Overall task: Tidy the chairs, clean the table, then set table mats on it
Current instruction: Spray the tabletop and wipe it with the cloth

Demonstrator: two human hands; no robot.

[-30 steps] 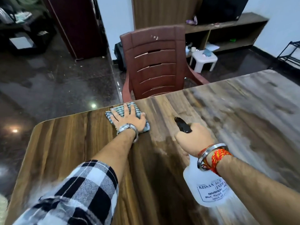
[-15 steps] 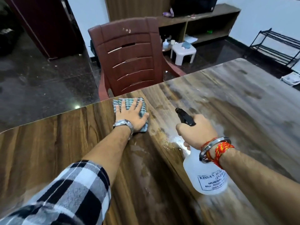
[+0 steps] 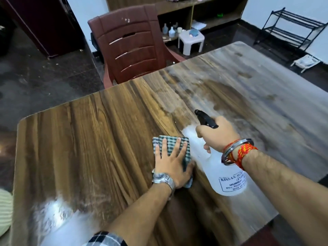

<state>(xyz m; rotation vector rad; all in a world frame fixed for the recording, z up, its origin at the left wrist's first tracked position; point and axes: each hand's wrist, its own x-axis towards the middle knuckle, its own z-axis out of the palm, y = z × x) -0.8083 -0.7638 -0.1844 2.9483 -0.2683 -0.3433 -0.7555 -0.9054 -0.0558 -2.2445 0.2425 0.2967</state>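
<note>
1. The brown wood-grain bench [image 3: 110,132] fills most of the view, and all places below are given from it.
2. The left hand [image 3: 171,162] lies flat on the green-and-white checked cloth [image 3: 179,141] near the middle of the bench; the fingers [image 3: 164,144] are spread and press the cloth down, not clenched.
3. The right hand [image 3: 217,134] is just right of the cloth, above the bench, and its fingers are clenched around the neck of the white plastic spray bottle with black nozzle [image 3: 225,176].
4. The bottle is tilted, with the nozzle pointing to the far side of the bench.
5. The dark red plastic chair [image 3: 131,45] stands at the far edge of the bench, its back facing the camera.
6. Pale wet patches show on the right half of the bench.
</note>
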